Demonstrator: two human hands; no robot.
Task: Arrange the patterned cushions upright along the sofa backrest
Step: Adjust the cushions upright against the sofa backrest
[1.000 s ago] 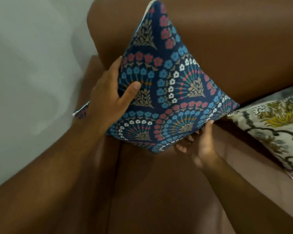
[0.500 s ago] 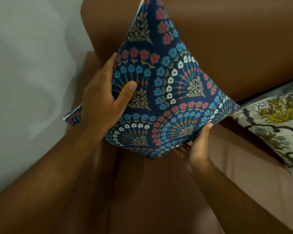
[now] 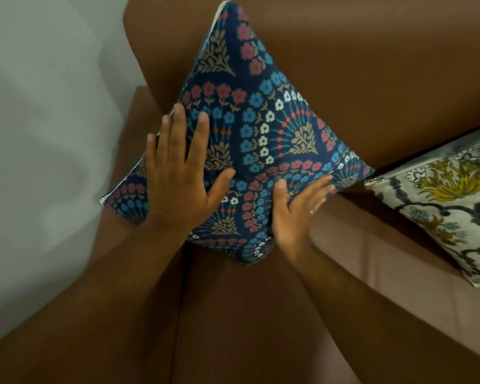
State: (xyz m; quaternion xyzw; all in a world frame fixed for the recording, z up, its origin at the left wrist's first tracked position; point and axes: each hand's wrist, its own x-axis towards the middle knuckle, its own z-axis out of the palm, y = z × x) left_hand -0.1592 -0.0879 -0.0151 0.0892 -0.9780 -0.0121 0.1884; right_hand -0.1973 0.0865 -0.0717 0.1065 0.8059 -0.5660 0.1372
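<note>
Left hand (image 3: 178, 187): spread flat, fingers splayed, palm pressed on the front of the blue cushion, gripping nothing.
Right hand (image 3: 297, 209): open, fingers laid along the cushion's lower right edge.
Blue cushion (image 3: 261, 128): stood on a corner, leaning against the backrest (image 3: 372, 65) in the sofa's corner.
Cream cushion (image 3: 449, 206): lying tilted on the seat (image 3: 261, 314) just beside it.

We see a brown sofa (image 3: 344, 65) carrying a navy floral cushion (image 3: 261, 128) stood on one corner against its backrest in the armrest corner, and just beside it a cream cushion (image 3: 449, 203) lying tilted on the seat.
</note>
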